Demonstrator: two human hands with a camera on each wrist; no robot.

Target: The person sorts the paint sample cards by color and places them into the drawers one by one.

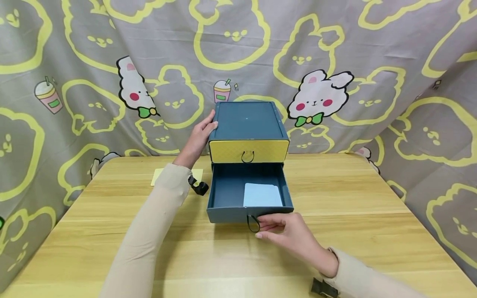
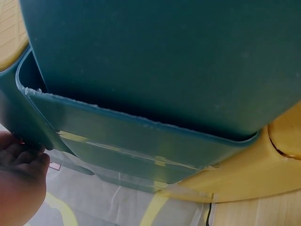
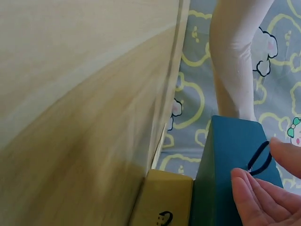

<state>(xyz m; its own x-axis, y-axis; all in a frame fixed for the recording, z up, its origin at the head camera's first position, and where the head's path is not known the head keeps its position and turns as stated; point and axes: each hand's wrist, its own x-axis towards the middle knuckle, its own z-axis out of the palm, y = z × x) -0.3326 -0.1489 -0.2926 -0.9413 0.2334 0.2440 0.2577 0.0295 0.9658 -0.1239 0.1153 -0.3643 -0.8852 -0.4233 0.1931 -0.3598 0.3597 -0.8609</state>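
A dark blue two-drawer box [image 1: 246, 120] stands on the table. Its yellow upper drawer [image 1: 227, 151] is closed, while the blue lower drawer [image 1: 227, 215] is pulled out and has a light blue stack of paper or cards [image 1: 262, 195] inside at right. My left hand [image 1: 201, 133] holds the box's upper left edge; bent fingers [image 2: 28, 157] show against it in the left wrist view. At the lower drawer's front, my right hand [image 1: 285, 231] is beside the black loop pull [image 3: 259, 157]. Thumb and fingers are apart around the loop, without pinching it.
A pale yellow sheet [image 1: 158, 176] lies on the wooden table [image 1: 372, 207], partly behind my left wrist. A patterned curtain [image 1: 238, 49] hangs close behind the box. The upper drawer has a loop pull [image 1: 247, 156] too.
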